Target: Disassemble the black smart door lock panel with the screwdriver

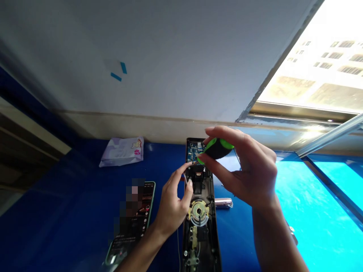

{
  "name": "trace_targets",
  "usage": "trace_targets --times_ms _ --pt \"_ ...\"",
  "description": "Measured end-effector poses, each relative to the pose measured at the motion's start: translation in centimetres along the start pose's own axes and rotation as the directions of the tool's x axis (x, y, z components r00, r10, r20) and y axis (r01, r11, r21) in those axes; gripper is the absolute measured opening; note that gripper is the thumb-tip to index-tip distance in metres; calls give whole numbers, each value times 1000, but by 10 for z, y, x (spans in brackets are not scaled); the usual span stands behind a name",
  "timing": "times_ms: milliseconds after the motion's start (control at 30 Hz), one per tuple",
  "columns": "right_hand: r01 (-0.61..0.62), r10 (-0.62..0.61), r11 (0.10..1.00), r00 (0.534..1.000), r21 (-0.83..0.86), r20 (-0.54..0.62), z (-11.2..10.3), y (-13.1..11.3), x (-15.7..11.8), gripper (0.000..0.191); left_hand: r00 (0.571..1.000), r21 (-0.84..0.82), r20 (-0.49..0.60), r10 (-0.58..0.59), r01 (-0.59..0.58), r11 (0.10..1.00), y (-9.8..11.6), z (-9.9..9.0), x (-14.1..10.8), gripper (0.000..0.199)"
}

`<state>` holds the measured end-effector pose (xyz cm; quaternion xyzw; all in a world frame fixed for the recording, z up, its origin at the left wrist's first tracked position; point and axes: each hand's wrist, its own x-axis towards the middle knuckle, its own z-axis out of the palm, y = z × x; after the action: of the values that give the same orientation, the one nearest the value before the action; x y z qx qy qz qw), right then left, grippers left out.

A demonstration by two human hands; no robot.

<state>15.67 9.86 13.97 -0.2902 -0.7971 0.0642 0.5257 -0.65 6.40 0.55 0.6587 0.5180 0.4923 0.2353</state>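
Note:
A long black open casing lies lengthwise on the blue table, its inside facing up. A blue circuit board sits at its far end, and a round metal part nearer me. My right hand grips a green and black screwdriver between thumb and fingers, tilted down leftward over the board. My left hand is at the casing's left edge, index finger reaching to the screwdriver's shaft, thumb apart from it on the casing. A thin wire runs by its fingers. The exact spot of the screwdriver's tip is unclear.
A phone with a lit screen lies to the left, partly blurred out. Behind it is a white and purple packet near the wall. A pinkish, shiny object lies right of the casing. A window is at the right.

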Motion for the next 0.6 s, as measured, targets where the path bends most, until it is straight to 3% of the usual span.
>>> trace_targets --times_ms 433,600 --pt "67 -69 997 995 35 65 1 1 3 43 1000 -3 12 19 -19 1000 3 0 0 41" --pt "128 -133 975 991 -183 -16 3 3 3 25 1000 -28 9 7 -7 1000 1 3 -3 43"
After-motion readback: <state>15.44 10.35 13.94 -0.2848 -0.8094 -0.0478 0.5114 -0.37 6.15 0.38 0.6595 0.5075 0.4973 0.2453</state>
